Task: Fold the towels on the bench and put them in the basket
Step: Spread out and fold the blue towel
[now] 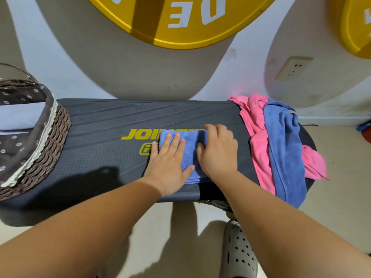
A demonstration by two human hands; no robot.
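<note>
A small folded blue towel (190,151) lies in the middle of the dark bench (104,137), over its yellow lettering. My left hand (168,163) presses flat on the towel's left half with straight fingers. My right hand (218,151) lies palm down on its right half, fingers bent over the far edge. An unfolded pink towel (255,129) and an unfolded blue towel (285,149) are heaped on the bench's right end, hanging over its edge. The woven basket (52,141) stands at the bench's left end, with a pale folded cloth (20,117) inside.
The bench stands against a white wall with a power socket (293,68). Large yellow discs (180,21) hang above it. Below the bench's front edge, a grey perforated shoe (239,249) stands on the pale floor.
</note>
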